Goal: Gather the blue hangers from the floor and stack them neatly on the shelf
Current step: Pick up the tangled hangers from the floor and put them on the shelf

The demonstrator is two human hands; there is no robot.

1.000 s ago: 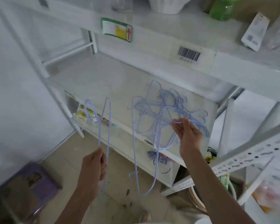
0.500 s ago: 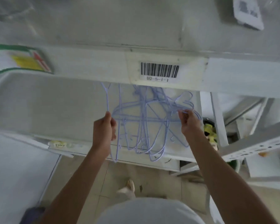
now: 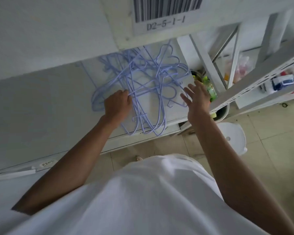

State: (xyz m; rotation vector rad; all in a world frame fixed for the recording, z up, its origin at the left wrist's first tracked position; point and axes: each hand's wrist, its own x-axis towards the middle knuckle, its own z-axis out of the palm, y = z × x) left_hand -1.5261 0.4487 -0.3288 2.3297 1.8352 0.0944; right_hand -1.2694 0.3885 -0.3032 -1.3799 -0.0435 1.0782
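White shelf (image 3: 49,102) holds tangled blue hangers (image 3: 148,85); left hand (image 3: 116,106) apparently pinches some wires, its grip partly hidden, right hand (image 3: 196,97) hovers spread.

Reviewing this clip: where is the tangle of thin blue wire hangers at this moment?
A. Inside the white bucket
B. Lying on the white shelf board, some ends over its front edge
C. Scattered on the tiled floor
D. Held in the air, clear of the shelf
B: the thin blue wire hangers lie on the white shelf board, their lower ends past its front edge, with the left hand on them and the right hand open beside them.
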